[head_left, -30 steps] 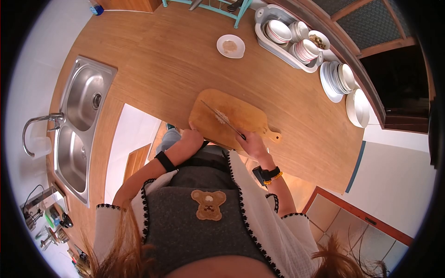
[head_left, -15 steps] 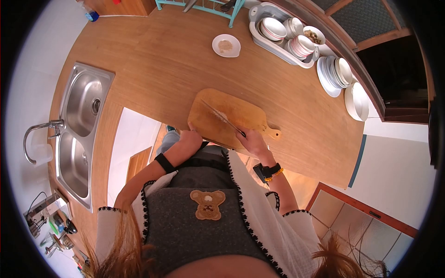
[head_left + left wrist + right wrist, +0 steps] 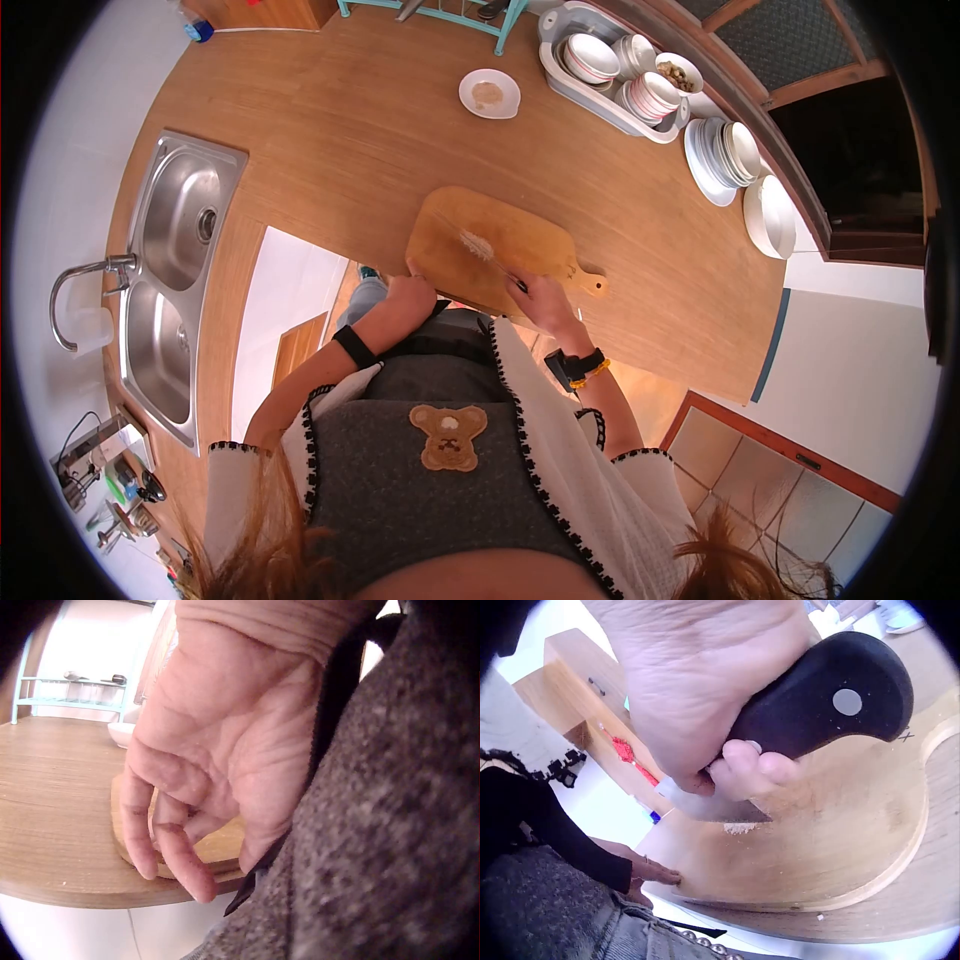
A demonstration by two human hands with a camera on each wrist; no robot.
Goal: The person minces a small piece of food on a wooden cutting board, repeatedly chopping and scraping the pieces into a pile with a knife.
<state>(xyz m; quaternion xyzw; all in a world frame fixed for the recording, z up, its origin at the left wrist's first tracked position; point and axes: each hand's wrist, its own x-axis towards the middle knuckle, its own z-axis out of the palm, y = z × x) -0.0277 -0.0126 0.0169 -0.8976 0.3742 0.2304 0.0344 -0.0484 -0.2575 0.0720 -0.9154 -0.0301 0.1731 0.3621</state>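
A wooden cutting board (image 3: pixel 525 238) lies near the counter's front edge, with a small pile of pale minced bits (image 3: pixel 476 246) on it. My right hand (image 3: pixel 545 304) grips a kitchen knife (image 3: pixel 840 694) by its black riveted handle. In the right wrist view the blade (image 3: pixel 709 805) overlaps the minced pile, while my fingers hide part of it. My left hand (image 3: pixel 408 298) is at the board's near left edge. Its fingers (image 3: pixel 180 859) are loosely bent in the left wrist view, and in the right wrist view the fingertips rest at the board's edge.
A white dish (image 3: pixel 490 94) with some pale food stands beyond the board. A grey dish basin (image 3: pixel 600 108) holding stacked bowls, plates (image 3: pixel 708 165) and a large white bowl (image 3: pixel 769 217) line the window side. A double sink (image 3: pixel 180 215) is at the left.
The knife blade, earlier seen lying long across the minced bits, is now barely visible in the head view, and the pile shows uncovered. The left hand stays at the board's edge.
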